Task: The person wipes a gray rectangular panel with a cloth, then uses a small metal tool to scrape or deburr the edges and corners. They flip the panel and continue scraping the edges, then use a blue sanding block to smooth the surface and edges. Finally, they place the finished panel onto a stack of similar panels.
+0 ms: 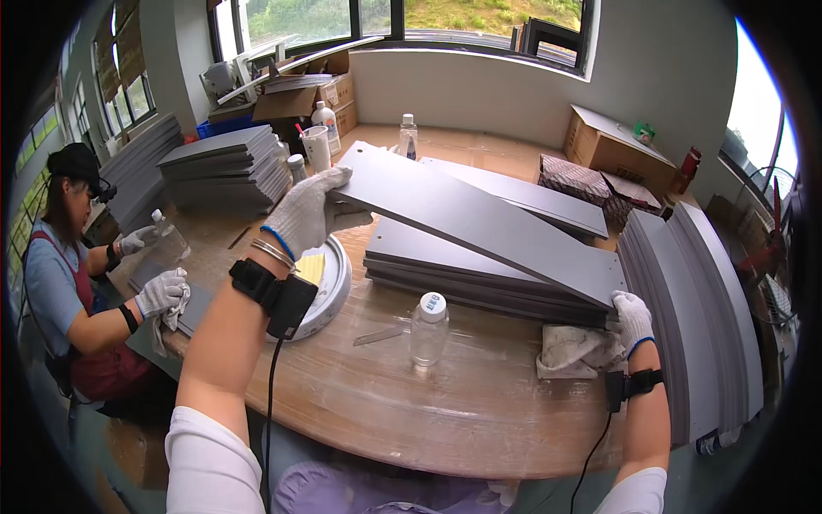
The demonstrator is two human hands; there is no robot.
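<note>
A long flat grey panel [479, 224] with small holes near its ends is tilted above a stack of similar grey panels [454, 272]. My left hand [306, 210], in a white knit glove, grips its raised left end between thumb and fingers. At the lower right end, my right hand [634, 319], gloved too, is closed on the panel's corner, close to the stack's edge. A crumpled whitish rag [578, 351] lies just below that hand. In front of the stack stands a clear bottle [430, 330] with a white cap, beside a thin metal strip [379, 336].
Left of the stack sits a round white tub [336, 295] with something yellow inside. More grey panels [685, 317] stand along the right edge, and others [224, 171] are piled back left. A co-worker [86, 283] with gloved hands holds a cloth at far left. Cartons [612, 154] stand behind.
</note>
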